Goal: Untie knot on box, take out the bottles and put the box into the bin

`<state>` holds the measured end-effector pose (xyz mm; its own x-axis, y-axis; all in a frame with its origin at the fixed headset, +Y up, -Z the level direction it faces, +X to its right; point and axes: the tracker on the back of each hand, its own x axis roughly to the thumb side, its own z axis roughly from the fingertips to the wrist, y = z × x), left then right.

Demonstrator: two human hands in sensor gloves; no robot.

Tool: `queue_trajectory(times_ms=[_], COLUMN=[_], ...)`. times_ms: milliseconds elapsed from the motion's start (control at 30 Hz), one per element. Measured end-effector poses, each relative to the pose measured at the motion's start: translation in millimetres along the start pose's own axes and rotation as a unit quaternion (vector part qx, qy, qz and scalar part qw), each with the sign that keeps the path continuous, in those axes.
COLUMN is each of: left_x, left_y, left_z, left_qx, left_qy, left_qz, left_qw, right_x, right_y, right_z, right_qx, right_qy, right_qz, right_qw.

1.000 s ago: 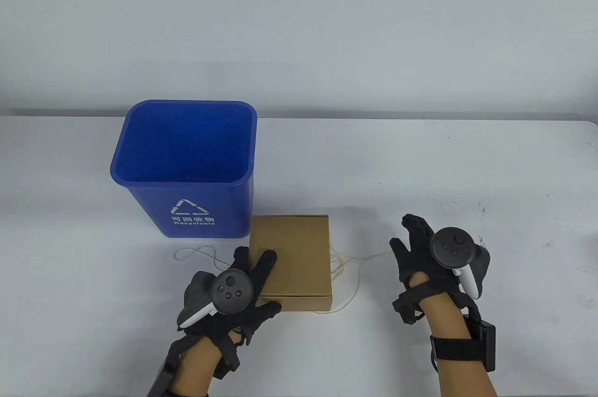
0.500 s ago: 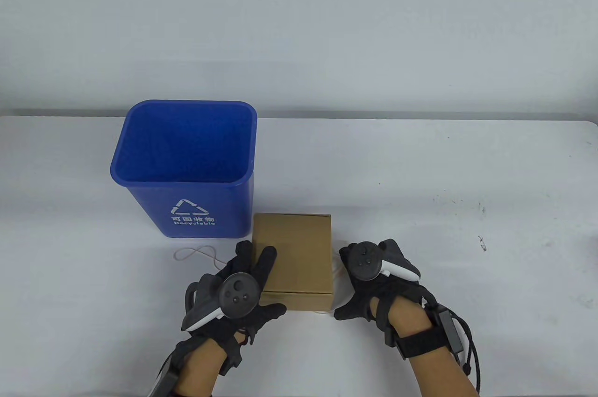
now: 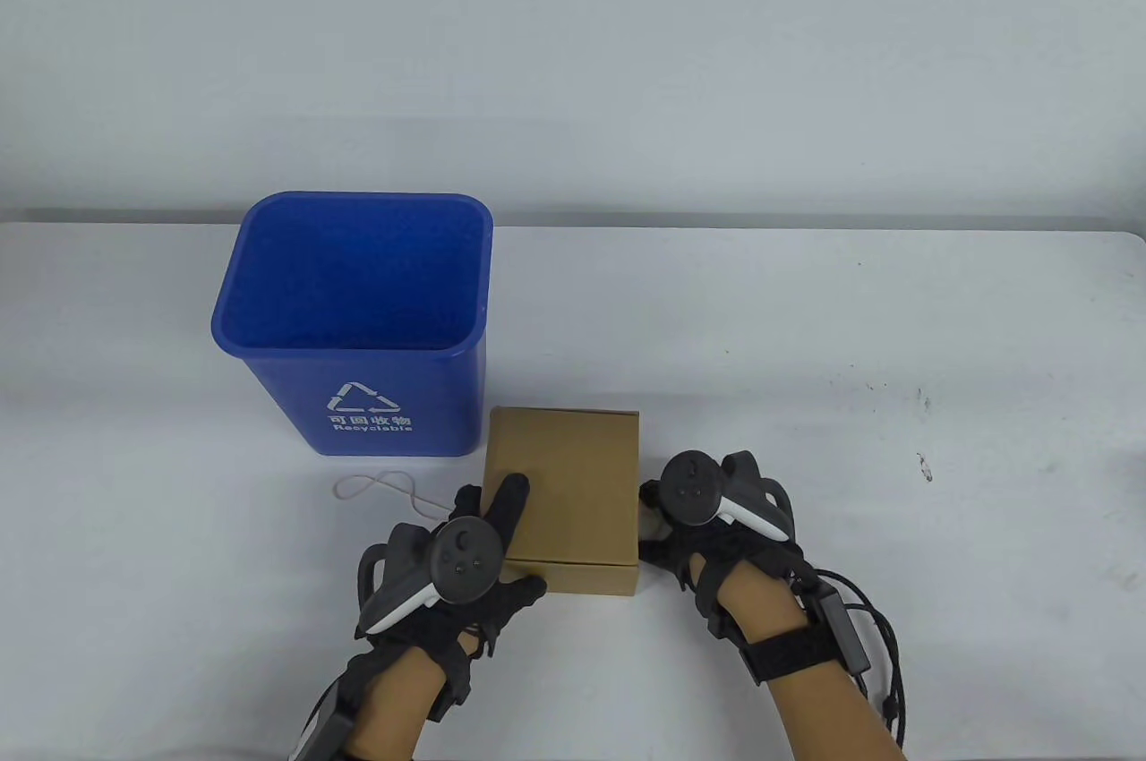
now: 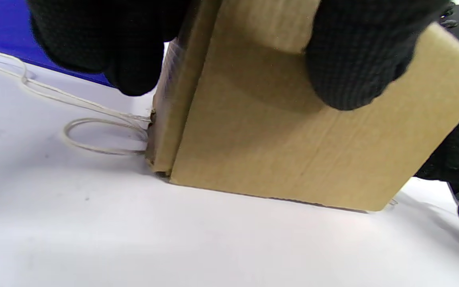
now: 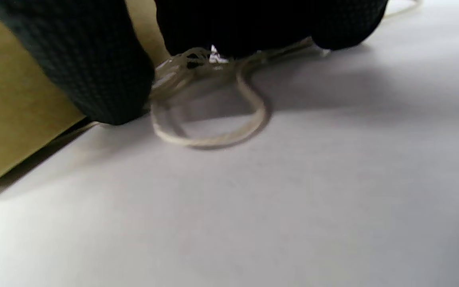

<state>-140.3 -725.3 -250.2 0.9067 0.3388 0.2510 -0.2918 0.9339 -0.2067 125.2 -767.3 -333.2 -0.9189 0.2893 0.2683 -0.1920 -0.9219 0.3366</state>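
Comparing this moment with the view one second back, the right hand (image 3: 707, 506) has travelled from well right of the plain brown cardboard box (image 3: 564, 497) to the box's right wall, and the pale thin string (image 5: 209, 119), then trailing rightward across the white table (image 3: 895, 349), is now bunched beneath its fingers (image 5: 94, 67). Those fingers are curled down onto the gathered string beside the box; whether they pinch it cannot be told. The left hand (image 3: 457, 551) holds station on the box's near-left corner, fingers spread over lid and left wall, thumb on the near face. A slack loop of string lies left of the box. Judgement: the knot appears undone, so string clearance and lid opening come next; no bottles are visible. The box rests flat, touching or just beside the near-right corner of the blue plastic recycling bin (image 3: 269, 322), long axis running near to far, lid facing up.
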Motion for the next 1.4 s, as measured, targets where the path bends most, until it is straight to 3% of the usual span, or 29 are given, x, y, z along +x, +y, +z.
queue_trajectory(times_ms=[133, 367, 867, 1167, 1400], left_x=[-2, -4, -14, -17, -12], left_y=[-2, -1, 0, -1, -2], left_z=[1, 1, -3, -3, -6], left_qx=[0.006, 0.009, 0.008, 0.011, 0.010], left_qy=[0.012, 0.012, 0.005, 0.010, 0.011], left_qz=[0.033, 0.035, 0.072, 0.091, 0.079], left_qw=[0.999, 0.999, 0.997, 0.996, 0.997], right_x=[9, 13, 32, 41, 77], right_y=[0, 4, 25, 30, 41], right_z=[4, 11, 63, 75, 75], right_qx=[-0.038, -0.049, -0.028, -0.019, -0.010], right_qy=[-0.013, -0.033, -0.114, -0.134, -0.177], right_qz=[0.023, 0.032, 0.068, 0.074, 0.097], right_qw=[0.999, 0.998, 0.991, 0.988, 0.979])
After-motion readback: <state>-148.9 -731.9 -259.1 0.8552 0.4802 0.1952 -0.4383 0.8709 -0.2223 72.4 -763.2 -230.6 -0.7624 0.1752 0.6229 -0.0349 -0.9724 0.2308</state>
